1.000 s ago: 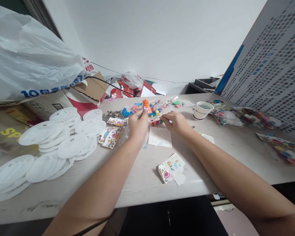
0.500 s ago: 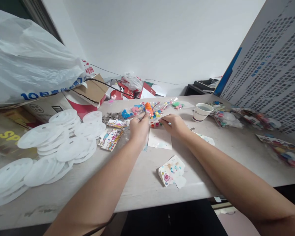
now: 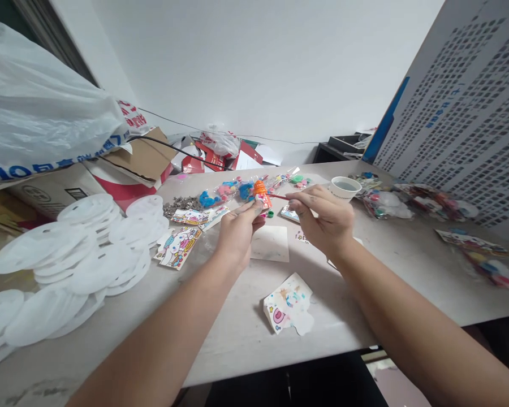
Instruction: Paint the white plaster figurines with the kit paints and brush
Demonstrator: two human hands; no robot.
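Observation:
My left hand (image 3: pixel 237 229) is closed round a small orange-topped figure (image 3: pixel 261 192), held up above the table. My right hand (image 3: pixel 322 217) pinches a thin red-handled stick or brush (image 3: pixel 277 197) whose tip points at the figure. Below the hands lies a white square card (image 3: pixel 270 244) on the grey table (image 3: pixel 398 265). Nearer me sits a painted cartoon cutout (image 3: pixel 287 304). Small colourful paint pots and bagged pieces (image 3: pixel 233 188) lie just beyond the hands.
Several white plastic discs (image 3: pixel 80 260) are heaped on the left. Cartoon sticker sheets (image 3: pixel 177 247) lie beside them. A paper cup with liquid (image 3: pixel 344 188) stands to the right, with more packets (image 3: pixel 424 200) further right. Cardboard boxes (image 3: pixel 139 161) and a plastic bag (image 3: pixel 34 130) crowd the back left.
Both hands have lifted off the table and come closer to me. The right hand now holds the thin stick up to the orange figure. The view shifted slightly.

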